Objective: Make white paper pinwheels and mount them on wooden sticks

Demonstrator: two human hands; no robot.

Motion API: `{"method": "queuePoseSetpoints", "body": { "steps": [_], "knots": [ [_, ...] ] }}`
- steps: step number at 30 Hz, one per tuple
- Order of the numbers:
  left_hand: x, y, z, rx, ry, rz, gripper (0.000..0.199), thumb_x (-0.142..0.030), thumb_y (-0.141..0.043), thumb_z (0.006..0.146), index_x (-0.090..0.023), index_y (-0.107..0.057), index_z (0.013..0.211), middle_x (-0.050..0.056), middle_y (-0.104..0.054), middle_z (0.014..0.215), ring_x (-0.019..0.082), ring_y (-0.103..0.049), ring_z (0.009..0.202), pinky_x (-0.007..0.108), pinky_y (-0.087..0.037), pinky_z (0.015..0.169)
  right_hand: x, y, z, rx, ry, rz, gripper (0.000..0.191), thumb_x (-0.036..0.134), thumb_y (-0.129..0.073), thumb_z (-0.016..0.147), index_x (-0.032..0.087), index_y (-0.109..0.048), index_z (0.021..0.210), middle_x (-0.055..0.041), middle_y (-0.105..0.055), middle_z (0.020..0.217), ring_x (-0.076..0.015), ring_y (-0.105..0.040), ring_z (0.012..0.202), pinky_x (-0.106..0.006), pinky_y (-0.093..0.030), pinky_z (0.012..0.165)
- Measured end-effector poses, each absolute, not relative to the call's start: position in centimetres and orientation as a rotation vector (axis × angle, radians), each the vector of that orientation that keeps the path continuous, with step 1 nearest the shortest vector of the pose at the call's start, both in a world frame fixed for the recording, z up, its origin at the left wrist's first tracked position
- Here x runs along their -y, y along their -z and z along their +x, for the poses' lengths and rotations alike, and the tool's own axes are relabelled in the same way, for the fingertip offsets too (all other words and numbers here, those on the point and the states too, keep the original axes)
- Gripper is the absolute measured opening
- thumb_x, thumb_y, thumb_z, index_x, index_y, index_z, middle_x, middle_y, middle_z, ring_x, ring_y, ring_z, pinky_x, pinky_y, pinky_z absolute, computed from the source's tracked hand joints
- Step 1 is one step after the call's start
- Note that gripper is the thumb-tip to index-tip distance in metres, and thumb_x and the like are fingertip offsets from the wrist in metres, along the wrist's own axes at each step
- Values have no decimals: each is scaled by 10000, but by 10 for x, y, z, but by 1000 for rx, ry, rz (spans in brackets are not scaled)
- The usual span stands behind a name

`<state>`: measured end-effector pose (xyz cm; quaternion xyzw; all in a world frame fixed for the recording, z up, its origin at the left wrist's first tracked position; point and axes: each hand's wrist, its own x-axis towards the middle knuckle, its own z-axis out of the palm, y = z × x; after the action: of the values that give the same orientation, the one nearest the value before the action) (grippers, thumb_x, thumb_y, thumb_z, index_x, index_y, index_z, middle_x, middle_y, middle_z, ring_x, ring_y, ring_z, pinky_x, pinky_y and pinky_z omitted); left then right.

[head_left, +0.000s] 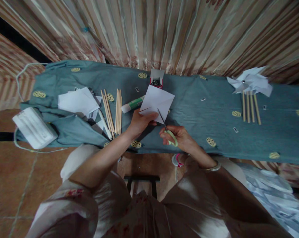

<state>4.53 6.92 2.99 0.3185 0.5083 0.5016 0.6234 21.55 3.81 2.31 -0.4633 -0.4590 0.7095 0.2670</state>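
Observation:
A square sheet of white paper [160, 99] is pinched at its lower left edge by my left hand [141, 122], thumb on top. Green-handled scissors [172, 138] are in my right hand [177, 135], fingers closed around the handles. The scissor blades point up and left and lie at the paper's lower right part. A thin dark line, perhaps a cut, runs in from the paper's left edge. Just beyond the paper stands a small open red box [156, 81] with dark contents. A green and white glue tube [133, 104] lies left of the paper.
Thin wooden sticks [118, 112] and a white pen [105, 125] lie left on the cloth-covered table [189, 112]. Farther left are stacked white papers [77, 101] and a white power strip [34, 128] with a cord. White paper pinwheels [250, 82] on sticks lie at the right.

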Motion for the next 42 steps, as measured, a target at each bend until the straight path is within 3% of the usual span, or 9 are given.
{"method": "queuePoseSetpoints", "body": {
  "steps": [20, 42],
  "knots": [
    [-68, -28, 46, -1160, -1137, 742, 167, -219, -800, 615, -193, -676, 723, -3, -676, 695, 148, -607, 621, 280, -566, 517, -39, -27, 215, 1266, -1904, -1258, 415, 535, -855, 601, 195, -635, 688, 43, -586, 511, -91, -489, 434, -243, -400, 441],
    [-69, -29, 47, -1141, -1125, 701, 129, -113, -760, 659, -127, -668, 749, 15, -668, 709, 124, -601, 596, 240, -548, 503, -37, -20, 216, 1224, -1894, -1298, 427, 543, -852, 594, 182, -647, 698, 33, -591, 506, -94, -482, 434, -234, -366, 431]
  ]
}}
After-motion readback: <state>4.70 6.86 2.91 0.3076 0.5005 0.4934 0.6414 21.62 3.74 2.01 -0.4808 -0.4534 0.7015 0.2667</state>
